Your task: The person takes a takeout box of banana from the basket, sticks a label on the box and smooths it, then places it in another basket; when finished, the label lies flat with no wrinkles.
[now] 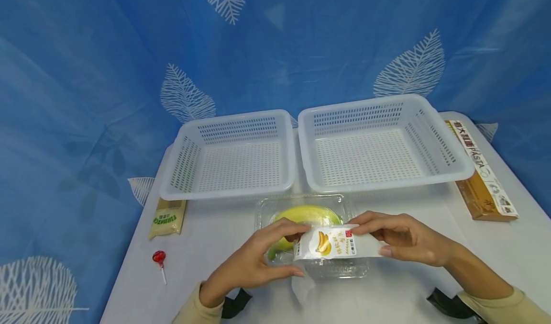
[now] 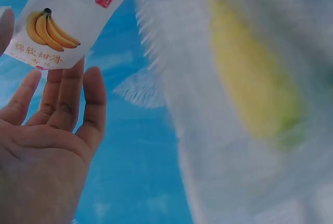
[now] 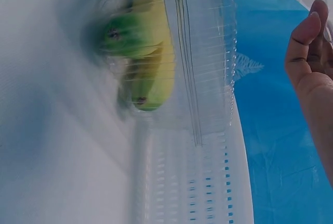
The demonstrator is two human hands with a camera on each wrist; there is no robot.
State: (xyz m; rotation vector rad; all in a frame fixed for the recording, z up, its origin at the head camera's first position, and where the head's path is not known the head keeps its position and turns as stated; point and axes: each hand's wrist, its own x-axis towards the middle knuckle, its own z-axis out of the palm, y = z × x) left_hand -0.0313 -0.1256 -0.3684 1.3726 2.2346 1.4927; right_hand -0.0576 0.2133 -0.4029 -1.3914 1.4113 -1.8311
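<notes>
Both hands stretch a white paper label (image 1: 340, 242) with printed bananas over a clear plastic box (image 1: 355, 270). My left hand (image 1: 262, 254) pinches the label's left end between thumb and fingers. At the other end, the thumb and fingers of my right hand (image 1: 400, 238) pinch the strip. A pale piece of paper (image 1: 303, 288) hangs below the left thumb. Inside the box lie green-tipped yellow bananas (image 1: 310, 214), partly hidden by the label and left hand. In the right wrist view, the bananas (image 3: 151, 78) show through ridged plastic.
Two white perforated baskets, left (image 1: 241, 166) and right (image 1: 366, 159), stand behind the box. A pasta box (image 1: 486, 180) lies at the right edge. On the left are a beige packet (image 1: 169, 217) and a red lollipop (image 1: 159, 257). A blue leaf-patterned cloth (image 1: 301, 41) hangs behind.
</notes>
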